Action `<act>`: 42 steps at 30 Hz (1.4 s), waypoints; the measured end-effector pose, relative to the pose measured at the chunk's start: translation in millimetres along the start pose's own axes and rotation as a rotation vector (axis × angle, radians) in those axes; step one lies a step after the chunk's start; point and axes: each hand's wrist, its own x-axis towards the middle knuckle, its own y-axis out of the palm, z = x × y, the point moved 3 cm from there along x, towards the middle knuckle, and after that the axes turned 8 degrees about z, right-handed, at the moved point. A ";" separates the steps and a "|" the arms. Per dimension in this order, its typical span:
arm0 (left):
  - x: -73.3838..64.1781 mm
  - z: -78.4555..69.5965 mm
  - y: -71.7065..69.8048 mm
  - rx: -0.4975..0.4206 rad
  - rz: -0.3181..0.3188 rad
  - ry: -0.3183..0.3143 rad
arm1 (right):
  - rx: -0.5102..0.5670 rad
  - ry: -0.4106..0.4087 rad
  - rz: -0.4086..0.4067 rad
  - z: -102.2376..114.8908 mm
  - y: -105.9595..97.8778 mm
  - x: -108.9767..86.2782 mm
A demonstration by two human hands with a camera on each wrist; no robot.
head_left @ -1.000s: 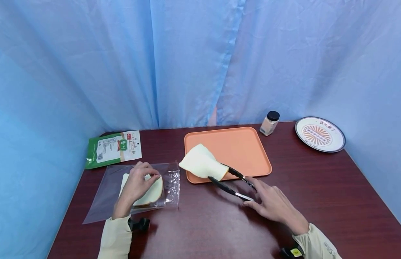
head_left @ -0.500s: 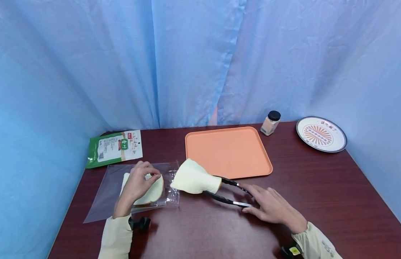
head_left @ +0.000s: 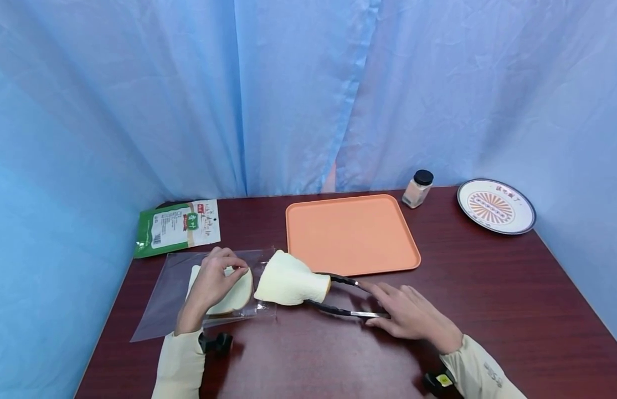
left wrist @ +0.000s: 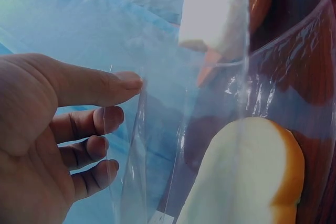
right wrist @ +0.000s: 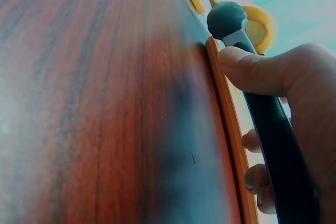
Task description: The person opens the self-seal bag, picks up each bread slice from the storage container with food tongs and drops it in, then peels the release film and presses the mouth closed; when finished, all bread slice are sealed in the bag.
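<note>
My left hand (head_left: 214, 285) pinches the upper layer of a clear plastic bag (head_left: 161, 299), lifting it in the left wrist view between thumb (left wrist: 100, 86) and forefinger. Inside the bag lies a slice of white bread (head_left: 238, 296) with a brown crust, partly hidden by that hand. My right hand (head_left: 410, 313) grips black and silver tongs (head_left: 333, 309). A second bread slice (head_left: 288, 282) is squeezed and folded between the tong tips, over the bag's right end. In the right wrist view, one black tong arm (right wrist: 275, 145) runs along my thumb and fingers.
An orange tray (head_left: 350, 233) sits at the table's back middle. Behind the bag lies a green and white packet (head_left: 176, 228). A black-capped jar (head_left: 417, 189) and a patterned plate (head_left: 497, 206) stand at the back right. Blue curtains (head_left: 298, 100) enclose the table.
My right hand has moved the tongs and the held bread slice left and nearer, from over the tray to the bag's right end. My left hand keeps its pinch in place.
</note>
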 end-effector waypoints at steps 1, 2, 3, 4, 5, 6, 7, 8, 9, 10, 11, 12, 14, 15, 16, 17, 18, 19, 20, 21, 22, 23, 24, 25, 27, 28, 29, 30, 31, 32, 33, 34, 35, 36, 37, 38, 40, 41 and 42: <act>-0.3 0.2 -0.1 0.000 -0.001 0.002 | -0.003 -0.006 0.001 0.6 0.0 1.1; -0.6 0.5 -0.3 0.000 -0.004 0.006 | -0.005 -0.011 0.001 1.2 0.2 2.2; -1.0 0.6 -0.5 0.000 -0.007 0.009 | -0.010 -0.018 0.000 1.9 0.3 3.5; -1.3 0.8 -0.6 -0.002 -0.008 0.012 | -0.011 -0.024 0.003 2.6 0.5 4.7; -1.6 0.8 -0.7 -0.005 -0.010 0.014 | -0.012 -0.030 0.006 3.2 0.7 5.9; -2.0 0.8 -1.0 -0.008 -0.011 0.016 | -0.011 -0.036 0.011 4.0 0.9 7.1; -2.2 0.7 -1.1 -0.010 -0.012 0.016 | -0.013 -0.043 0.015 4.5 1.4 8.3; -2.4 0.6 -1.3 -0.011 -0.013 0.017 | -0.016 -0.051 0.017 5.1 1.7 9.5; -2.4 0.6 -1.5 -0.013 -0.013 0.015 | -0.016 -0.060 0.022 5.7 1.9 10.8; -2.4 0.5 -1.6 -0.015 -0.014 0.015 | -0.018 -0.067 0.026 6.3 2.3 11.9; -2.3 0.4 -1.8 -0.016 -0.016 0.016 | -0.022 -0.074 0.028 6.8 2.4 13.2; -2.3 0.3 -2.0 -0.016 -0.017 0.017 | -0.023 -0.080 0.032 7.3 2.8 14.5; -2.3 0.1 -2.3 -0.016 -0.021 0.021 | -0.021 -0.090 0.038 8.3 3.3 17.5; -2.3 0.0 -2.5 -0.018 -0.022 0.023 | -0.019 -0.095 0.041 8.7 3.8 19.1; -2.3 -0.1 -2.6 -0.019 -0.023 0.024 | -0.017 -0.102 0.041 9.0 4.0 20.9; -2.3 0.0 -2.6 -0.020 -0.023 0.024 | -0.014 -0.107 0.041 9.3 4.3 22.8; -2.3 0.1 -2.6 -0.020 -0.024 0.022 | -0.009 -0.114 0.041 9.4 4.7 24.8; -2.3 0.2 -2.5 -0.020 -0.024 0.020 | -0.004 -0.121 0.039 9.6 5.1 26.9; -2.3 0.2 -2.5 -0.021 -0.024 0.018 | -0.001 -0.128 0.037 9.8 5.6 29.0; -2.5 0.3 -2.4 -0.021 -0.025 0.016 | 0.003 -0.136 0.036 9.9 6.4 31.3; -2.7 0.4 -2.4 -0.019 -0.025 0.014 | 0.003 -0.142 0.033 9.9 7.2 33.5; -2.9 0.3 -2.4 -0.018 -0.025 0.012 | 0.002 -0.147 0.032 10.0 8.1 35.6; -3.1 0.2 -2.6 -0.017 -0.025 0.010 | 0.000 -0.152 0.030 9.9 9.0 37.7; -3.2 0.0 -2.8 -0.016 -0.026 0.012 | -0.003 -0.157 0.028 10.0 10.1 39.8; -3.1 -0.2 -3.5 -0.013 -0.030 0.020 | -0.013 -0.169 0.021 10.4 11.8 43.5; -3.2 -0.2 -3.8 -0.012 -0.033 0.024 | -0.014 -0.172 0.020 10.6 12.5 45.2; -3.2 -0.3 -4.3 -0.012 -0.036 0.028 | -0.016 -0.174 0.019 11.2 12.8 46.9; -3.1 -0.5 -4.7 -0.010 -0.040 0.034 | -0.016 -0.174 0.019 11.8 12.9 48.6; -2.9 -0.6 -5.0 -0.009 -0.044 0.042 | -0.017 -0.173 0.021 12.3 13.2 50.1; -2.9 -0.8 -5.3 -0.008 -0.048 0.048 | -0.016 -0.172 0.024 12.8 13.2 51.6; -2.9 -1.3 -5.5 -0.009 -0.051 0.054 | -0.015 -0.169 0.027 13.1 13.4 53.0; -2.8 -1.8 -5.6 -0.009 -0.054 0.061 | -0.016 -0.165 0.031 13.3 13.6 54.5; -2.5 -2.2 -5.7 -0.009 -0.056 0.068 | -0.017 -0.163 0.034 13.6 13.6 56.0; -2.3 -2.8 -5.8 -0.008 -0.057 0.075 | -0.016 -0.162 0.038 14.0 13.8 57.6; -2.2 -3.2 -5.9 -0.008 -0.059 0.080 | -0.015 -0.160 0.043 14.3 14.0 59.1; -2.3 -3.7 -6.1 -0.008 -0.060 0.084 | -0.013 -0.159 0.048 14.7 14.2 60.7; -2.3 -4.4 -6.5 -0.005 -0.061 0.088 | -0.015 -0.157 0.058 15.7 15.0 63.9; -2.4 -4.8 -6.8 -0.004 -0.062 0.089 | -0.015 -0.157 0.062 16.5 15.1 65.6; -2.7 -5.1 -6.9 -0.003 -0.062 0.089 | -0.019 -0.158 0.065 17.3 15.4 67.2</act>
